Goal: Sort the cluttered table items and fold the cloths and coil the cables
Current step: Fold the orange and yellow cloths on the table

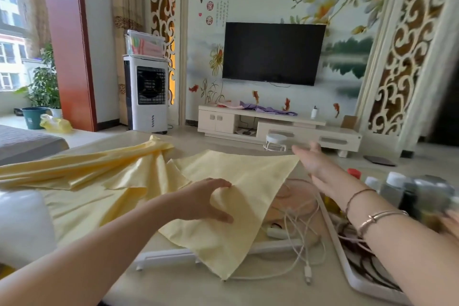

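A pale yellow cloth (238, 176) lies spread over the table, bunched into long folds at the left and hanging in a point over the front edge. My left hand (208, 200) grips a fold of it near the middle, thumb underneath. Straight-fingered and holding nothing, my right hand (313, 160) hovers by the cloth's far right corner. White cables (300, 226) lie tangled on the table under and beside the cloth's right edge, one plug end (307, 274) near the front.
A white tray (352, 278) sits at the right front with dark items in it. Several bottles (395, 186) and a red cap (354, 172) stand at the right. A white sofa arm (22, 221) is at the left. TV and cabinet stand behind.
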